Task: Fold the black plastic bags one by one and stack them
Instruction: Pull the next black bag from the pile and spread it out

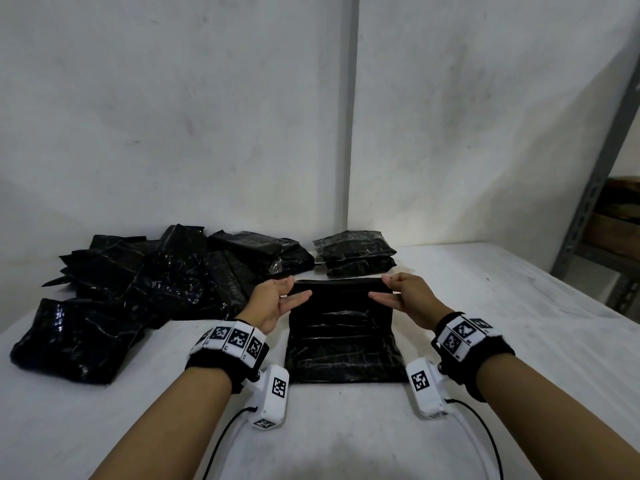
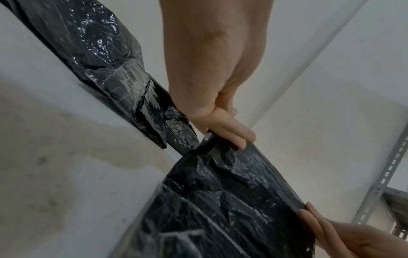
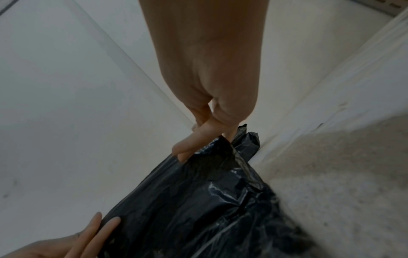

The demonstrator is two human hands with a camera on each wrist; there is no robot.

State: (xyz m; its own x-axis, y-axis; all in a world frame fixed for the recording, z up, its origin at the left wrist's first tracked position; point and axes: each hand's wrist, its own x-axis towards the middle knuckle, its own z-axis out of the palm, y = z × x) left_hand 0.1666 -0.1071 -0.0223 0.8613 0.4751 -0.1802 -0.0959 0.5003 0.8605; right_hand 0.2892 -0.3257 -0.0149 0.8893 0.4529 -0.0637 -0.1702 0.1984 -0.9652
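Observation:
A black plastic bag (image 1: 343, 334) lies in front of me on the white table (image 1: 485, 341), its far half lifted up off the surface. My left hand (image 1: 277, 299) pinches the bag's raised left corner (image 2: 205, 144). My right hand (image 1: 401, 292) pinches the raised right corner (image 3: 212, 146). The other fingers of both hands stretch out along the bag's top edge. A loose heap of black bags (image 1: 149, 275) lies at the left. A small neat stack of folded bags (image 1: 353, 252) sits just beyond the held bag, by the wall.
A white wall with a grey vertical strip (image 1: 351, 116) stands close behind the table. A grey slotted metal shelf post (image 1: 595, 181) rises at the right, past the table's right edge. White cables (image 1: 467, 441) trail from the wrist cameras across the near table.

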